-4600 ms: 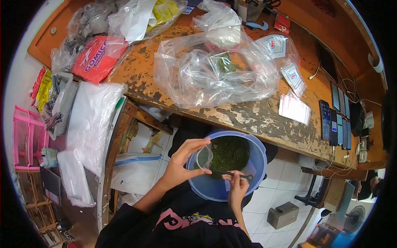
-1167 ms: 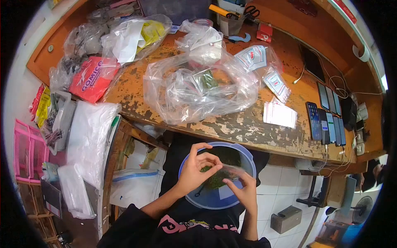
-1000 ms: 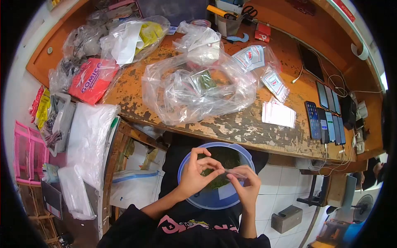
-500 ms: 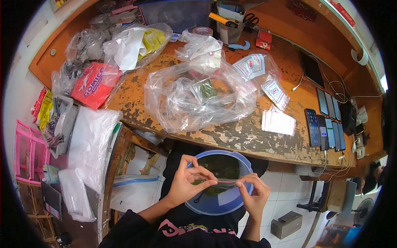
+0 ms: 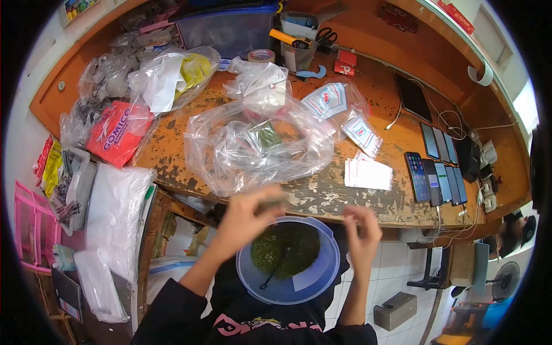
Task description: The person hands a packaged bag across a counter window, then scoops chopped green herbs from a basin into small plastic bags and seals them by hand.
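Scuffed brown wooden table [image 5: 313, 198] fronts a round blue plastic tub [image 5: 329, 261], lap-set perhaps to catch spills, left hand [image 5: 241, 217] pinching a blurred dark flat packet [image 5: 275, 203] above its rim, right hand [image 5: 363, 229] half open, seemingly empty.

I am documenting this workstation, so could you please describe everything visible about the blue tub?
The blue tub is round and open-topped, apparently translucent plastic. It sits upright, seemingly on the person's lap, below the edge of the table. It holds dark green crumbly material and a dark utensil whose rounded end points to the near side. A pale rectangular patch shows low on its right. The left hand overlaps its upper-left rim in view; whether they touch is unclear.
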`<state>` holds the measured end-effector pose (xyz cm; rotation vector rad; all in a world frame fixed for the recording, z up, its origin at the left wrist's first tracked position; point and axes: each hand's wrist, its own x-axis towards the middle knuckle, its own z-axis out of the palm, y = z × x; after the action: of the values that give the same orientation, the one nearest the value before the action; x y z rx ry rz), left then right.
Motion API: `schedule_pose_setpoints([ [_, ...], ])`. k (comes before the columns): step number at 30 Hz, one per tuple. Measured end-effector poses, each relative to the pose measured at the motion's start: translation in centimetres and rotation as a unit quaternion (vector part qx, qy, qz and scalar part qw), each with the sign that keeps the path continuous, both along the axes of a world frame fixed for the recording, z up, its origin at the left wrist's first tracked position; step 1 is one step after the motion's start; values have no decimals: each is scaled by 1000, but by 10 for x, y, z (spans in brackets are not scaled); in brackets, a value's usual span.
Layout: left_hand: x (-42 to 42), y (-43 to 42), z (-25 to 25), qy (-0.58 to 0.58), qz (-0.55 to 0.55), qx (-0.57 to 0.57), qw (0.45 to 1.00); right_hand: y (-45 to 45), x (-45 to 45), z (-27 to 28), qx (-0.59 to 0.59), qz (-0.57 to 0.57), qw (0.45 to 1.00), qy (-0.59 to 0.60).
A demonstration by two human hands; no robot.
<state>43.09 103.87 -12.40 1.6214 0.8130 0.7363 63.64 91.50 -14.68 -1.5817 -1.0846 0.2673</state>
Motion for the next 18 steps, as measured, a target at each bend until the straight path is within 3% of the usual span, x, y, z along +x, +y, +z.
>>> schedule_pose_setpoints([
  [2,1,33,17,96,108,124,982,14,41,-18,-41,-53,995,-76],
  [3,0,43,17,92,108,127,982,24,57,-28,-38,-54,995,-79],
  [5,2,60,13,152,216,366,892,46,81,-45,-38,-132,953,-271],
  [6,0,60,15,145,218,370,891,53,86,-55,-32,-135,951,-276],
  [9,-5,39,13,122,186,337,915,68,86,-70,-177,-176,891,-381],
  [12,-14,9,6,89,145,244,955,71,87,-69,-179,-160,905,-352],
  [18,-29,-28,-17,59,155,207,964,60,113,-68,-110,-136,940,-293],
])
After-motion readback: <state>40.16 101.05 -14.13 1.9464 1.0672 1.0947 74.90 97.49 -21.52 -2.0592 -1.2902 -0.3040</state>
